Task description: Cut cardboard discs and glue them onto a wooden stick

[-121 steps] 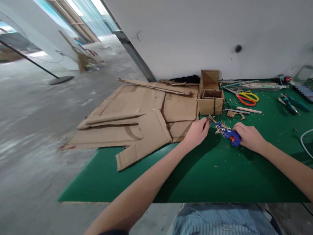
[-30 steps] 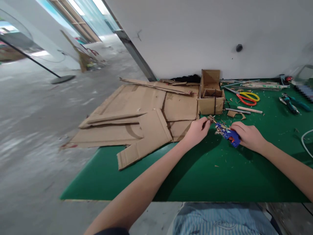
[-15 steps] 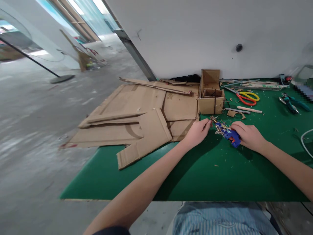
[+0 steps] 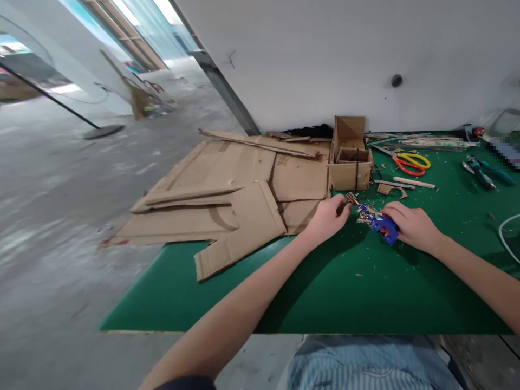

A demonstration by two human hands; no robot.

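My right hand (image 4: 412,225) grips a blue glue gun (image 4: 382,225) low over the green tabletop. Its metal nozzle points up and left, and bits of scrap cling to its body. Close to the nozzle, my left hand (image 4: 329,218) is closed in a pinch around a small dark piece (image 4: 344,206), too small to name. Whether that piece touches the nozzle I cannot tell. Just beyond both hands stands a small open cardboard box (image 4: 350,177) with a black band around it.
Flat cardboard sheets (image 4: 227,165) cover the table's left part, with an angled cut piece (image 4: 252,211) on top. Scissors (image 4: 412,163) with red and yellow handles, a stick (image 4: 414,182) and pliers (image 4: 481,172) lie at the right. A white cable (image 4: 504,233) curves at the right edge.
My left hand has shifted slightly, and the dark piece in its fingers shows more clearly by the nozzle. My right hand and the glue gun have hardly moved.
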